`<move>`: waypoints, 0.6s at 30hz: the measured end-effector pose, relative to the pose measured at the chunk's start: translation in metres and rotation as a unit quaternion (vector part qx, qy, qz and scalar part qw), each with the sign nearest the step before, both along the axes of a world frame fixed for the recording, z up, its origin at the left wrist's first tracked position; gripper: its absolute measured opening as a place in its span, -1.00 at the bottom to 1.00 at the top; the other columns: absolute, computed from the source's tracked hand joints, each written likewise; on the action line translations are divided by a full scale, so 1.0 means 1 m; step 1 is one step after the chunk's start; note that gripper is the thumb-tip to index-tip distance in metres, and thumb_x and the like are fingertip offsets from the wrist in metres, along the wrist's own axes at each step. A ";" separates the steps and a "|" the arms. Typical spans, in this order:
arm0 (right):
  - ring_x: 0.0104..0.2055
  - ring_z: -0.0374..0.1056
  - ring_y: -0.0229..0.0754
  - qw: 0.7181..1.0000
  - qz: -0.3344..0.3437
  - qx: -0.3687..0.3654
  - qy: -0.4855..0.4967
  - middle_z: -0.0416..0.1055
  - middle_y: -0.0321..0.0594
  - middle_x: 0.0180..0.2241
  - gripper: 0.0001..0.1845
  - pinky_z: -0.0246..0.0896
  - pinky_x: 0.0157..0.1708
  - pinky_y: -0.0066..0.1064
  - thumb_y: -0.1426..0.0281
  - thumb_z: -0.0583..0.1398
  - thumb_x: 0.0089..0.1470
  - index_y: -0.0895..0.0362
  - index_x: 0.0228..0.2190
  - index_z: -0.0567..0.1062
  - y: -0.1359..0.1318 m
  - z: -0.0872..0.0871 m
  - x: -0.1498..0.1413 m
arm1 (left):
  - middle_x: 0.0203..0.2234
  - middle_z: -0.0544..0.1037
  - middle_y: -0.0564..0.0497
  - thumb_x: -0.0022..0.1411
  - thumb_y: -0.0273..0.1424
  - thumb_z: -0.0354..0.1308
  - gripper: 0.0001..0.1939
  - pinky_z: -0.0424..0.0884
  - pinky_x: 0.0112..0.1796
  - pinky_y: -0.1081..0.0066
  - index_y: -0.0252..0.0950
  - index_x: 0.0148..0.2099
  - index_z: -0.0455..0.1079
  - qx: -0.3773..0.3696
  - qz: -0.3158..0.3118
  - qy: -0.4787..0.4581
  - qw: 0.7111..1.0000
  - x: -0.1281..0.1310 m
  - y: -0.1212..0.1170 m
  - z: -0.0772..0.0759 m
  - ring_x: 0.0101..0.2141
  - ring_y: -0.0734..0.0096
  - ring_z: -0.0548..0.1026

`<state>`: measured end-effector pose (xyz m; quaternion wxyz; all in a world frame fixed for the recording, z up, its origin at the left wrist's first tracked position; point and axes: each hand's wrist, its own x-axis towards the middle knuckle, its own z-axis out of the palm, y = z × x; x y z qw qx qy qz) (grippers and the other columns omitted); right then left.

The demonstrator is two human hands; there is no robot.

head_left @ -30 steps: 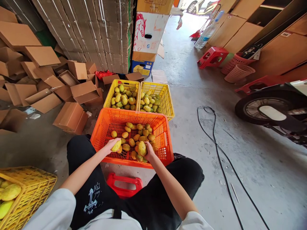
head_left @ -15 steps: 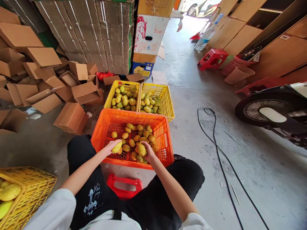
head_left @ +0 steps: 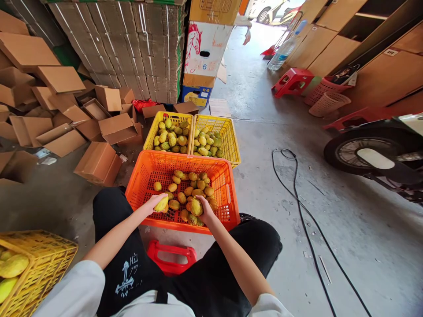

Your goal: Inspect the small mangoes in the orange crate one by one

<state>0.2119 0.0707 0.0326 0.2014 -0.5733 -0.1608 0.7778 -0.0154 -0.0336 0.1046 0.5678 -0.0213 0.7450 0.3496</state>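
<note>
L hand (head_left: 152, 203) & R hand (head_left: 204, 210) each grip a mango (head_left: 161, 204) in orange crate (head_left: 142, 176).

A yellow mango (head_left: 161, 204) lies lengthwise in the left hand (head_left: 152, 203); a larger yellow-green one (head_left: 196, 206) (blotched) sits upright in the right hand (head_left: 205, 210).

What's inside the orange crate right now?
The orange crate holds loose yellow-green mangoes. The left hand grips one and the right hand another. Fruit beneath both hands is hidden.
</note>
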 end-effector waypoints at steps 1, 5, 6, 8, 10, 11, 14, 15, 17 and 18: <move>-0.32 0.61 -0.03 1.000 -0.001 -0.003 0.001 0.56 -0.28 -0.46 -0.68 0.46 -0.37 -0.34 0.20 0.50 0.06 0.03 -0.30 0.51 0.000 0.002 -0.001 | -0.54 0.56 0.01 0.58 -0.29 0.33 -0.66 0.58 -0.39 0.41 -0.27 -0.31 0.46 0.000 -0.003 0.000 1.000 0.000 0.000 0.000 -0.49 0.37 0.55; -0.37 0.59 -0.06 1.000 -0.003 -0.004 0.018 0.54 -0.29 -0.49 -0.70 0.36 -0.48 -0.40 0.22 0.48 0.09 0.01 -0.32 0.47 -0.002 0.010 -0.004 | -0.54 0.57 0.01 0.53 -0.28 0.38 -0.67 0.58 -0.40 0.41 -0.28 -0.31 0.48 -0.002 -0.003 0.000 1.000 0.000 0.000 -0.001 -0.50 0.36 0.56; -0.38 0.59 -0.06 1.000 -0.006 -0.004 0.025 0.54 -0.29 -0.50 -0.71 0.36 -0.50 -0.40 0.22 0.47 0.11 0.01 -0.33 0.47 -0.002 0.012 -0.004 | -0.54 0.58 0.02 0.51 -0.28 0.41 -0.69 0.58 -0.40 0.42 -0.28 -0.30 0.49 -0.001 -0.004 -0.001 1.000 -0.001 0.000 -0.001 -0.50 0.36 0.56; -0.40 0.60 -0.07 0.999 -0.011 -0.006 0.033 0.53 -0.29 -0.51 -0.73 0.37 -0.51 -0.41 0.23 0.45 0.14 0.01 -0.33 0.47 -0.003 0.015 -0.005 | -0.54 0.59 0.02 0.49 -0.29 0.43 -0.72 0.58 -0.40 0.43 -0.29 -0.27 0.52 0.005 -0.007 -0.007 1.000 -0.002 -0.001 -0.002 -0.50 0.36 0.57; -0.42 0.59 -0.08 0.999 -0.020 -0.011 0.031 0.53 -0.29 -0.52 -0.75 0.38 -0.52 -0.41 0.25 0.44 0.17 0.01 -0.32 0.47 -0.003 0.018 -0.006 | -0.53 0.59 0.02 0.51 -0.31 0.41 -0.74 0.57 -0.41 0.46 -0.29 -0.26 0.52 0.015 -0.013 -0.016 1.000 -0.002 -0.001 -0.003 -0.50 0.38 0.58; -0.43 0.59 -0.09 0.999 -0.027 -0.014 0.028 0.54 -0.29 -0.52 -0.77 0.39 -0.52 -0.42 0.26 0.43 0.19 0.01 -0.30 0.48 -0.002 0.019 -0.006 | -0.54 0.59 0.02 0.52 -0.33 0.39 -0.74 0.57 -0.41 0.47 -0.29 -0.26 0.51 0.021 -0.015 -0.022 0.999 -0.002 -0.001 -0.004 -0.50 0.39 0.57; -0.45 0.58 -0.11 0.998 -0.046 -0.024 0.020 0.55 -0.28 -0.50 -0.83 0.41 -0.54 -0.44 0.30 0.38 0.24 0.02 -0.26 0.49 -0.002 0.023 -0.007 | -0.57 0.57 0.02 0.57 -0.32 0.32 -0.70 0.55 -0.45 0.49 -0.28 -0.29 0.47 0.030 0.006 -0.038 0.999 -0.001 0.000 -0.006 -0.54 0.39 0.56; -0.46 0.58 -0.11 0.998 -0.051 -0.028 0.022 0.55 -0.28 -0.50 -0.85 0.41 -0.55 -0.44 0.31 0.37 0.25 0.02 -0.25 0.48 -0.002 0.023 -0.008 | -0.58 0.56 0.01 0.60 -0.30 0.28 -0.68 0.54 -0.47 0.49 -0.27 -0.28 0.46 0.027 0.023 -0.045 0.998 -0.001 0.001 -0.007 -0.56 0.37 0.56; -0.44 0.59 -0.10 0.997 -0.059 -0.033 0.037 0.55 -0.28 -0.48 -0.87 0.44 -0.54 -0.43 0.32 0.34 0.26 0.02 -0.23 0.47 -0.003 0.024 -0.009 | -0.59 0.55 -0.02 0.65 -0.24 0.15 -0.63 0.54 -0.49 0.47 -0.27 -0.27 0.45 0.016 0.057 -0.055 0.997 -0.002 0.003 -0.009 -0.58 0.32 0.57; -0.43 0.60 -0.09 0.996 -0.061 -0.038 0.047 0.55 -0.28 -0.47 -0.87 0.48 -0.52 -0.41 0.32 0.33 0.27 0.01 -0.22 0.47 -0.003 0.023 -0.009 | -0.59 0.55 -0.04 0.67 -0.22 0.09 -0.61 0.55 -0.50 0.47 -0.27 -0.26 0.45 0.012 0.068 -0.058 0.996 -0.003 0.003 -0.009 -0.58 0.31 0.58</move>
